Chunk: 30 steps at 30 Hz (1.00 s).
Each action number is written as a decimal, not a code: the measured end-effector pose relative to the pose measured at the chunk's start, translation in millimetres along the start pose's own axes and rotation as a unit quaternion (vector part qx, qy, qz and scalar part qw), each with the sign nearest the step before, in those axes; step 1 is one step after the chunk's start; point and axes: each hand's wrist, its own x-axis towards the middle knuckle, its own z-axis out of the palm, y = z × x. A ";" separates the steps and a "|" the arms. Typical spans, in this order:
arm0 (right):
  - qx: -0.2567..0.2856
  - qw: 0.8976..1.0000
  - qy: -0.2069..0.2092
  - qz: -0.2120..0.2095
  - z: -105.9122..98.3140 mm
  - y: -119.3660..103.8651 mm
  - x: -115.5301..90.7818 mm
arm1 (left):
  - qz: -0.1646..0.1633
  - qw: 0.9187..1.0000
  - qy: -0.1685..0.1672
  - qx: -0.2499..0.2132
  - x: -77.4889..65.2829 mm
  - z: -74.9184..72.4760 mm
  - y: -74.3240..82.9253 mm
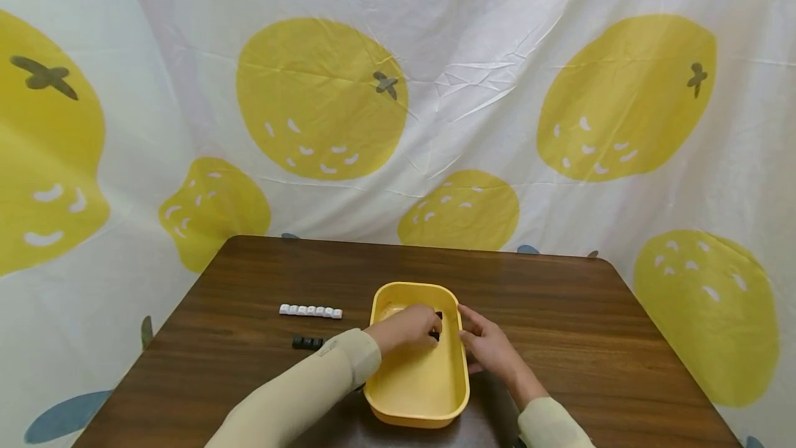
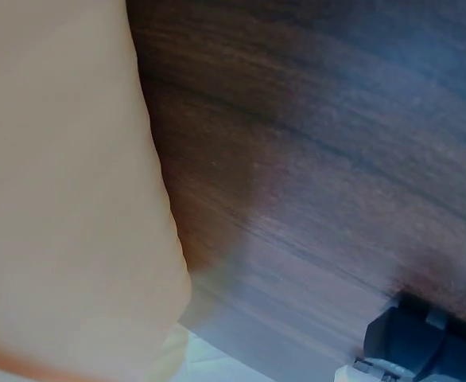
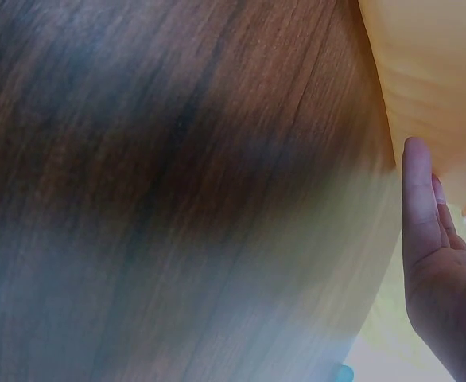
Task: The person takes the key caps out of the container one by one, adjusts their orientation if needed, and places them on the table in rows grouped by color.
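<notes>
A yellow rectangular bin (image 1: 423,393) stands on the table. My left hand (image 1: 407,327) reaches down inside it, with bent fingers pinching a small black keycap (image 1: 434,335) near the right wall. Another black piece (image 1: 439,314) shows just above those fingers. Against the outside of the bin's right wall lies my right hand (image 1: 491,346), fingers extended along it; the right wrist view also shows this hand (image 3: 444,270) beside the yellow wall. To the left, a row of black keycaps (image 1: 307,343) ends at my left sleeve, which hides any more of it.
Behind the black row lies a straight row of several white keycaps (image 1: 311,311). The dark wooden table (image 1: 578,337) ends at a lemon-patterned cloth (image 1: 460,123) hung behind it. Black keycaps (image 2: 424,342) appear at the corner of the left wrist view.
</notes>
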 end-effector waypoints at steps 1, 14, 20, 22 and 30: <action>0.001 1.000 -0.001 0.000 0.1 -0.2 -0.4 | 0.000 1.000 0.001 0.000 -0.4 0.3 -0.6; 0.003 1.000 -0.017 -0.009 -2.5 -0.7 -0.8 | -0.038 0.996 0.023 -0.078 -17.0 -12.0 -6.1; 0.003 1.000 -0.009 -0.006 -1.1 0.0 0.2 | -0.037 0.986 0.065 -0.146 -28.7 -20.4 -13.3; 0.005 1.000 -0.002 -0.005 0.0 -0.8 -0.7 | -0.038 0.983 0.076 -0.162 -32.3 -22.9 -16.3; 0.008 1.000 0.006 0.005 1.7 -2.3 -2.3 | -0.072 0.965 0.131 -0.217 -51.3 -34.5 -29.2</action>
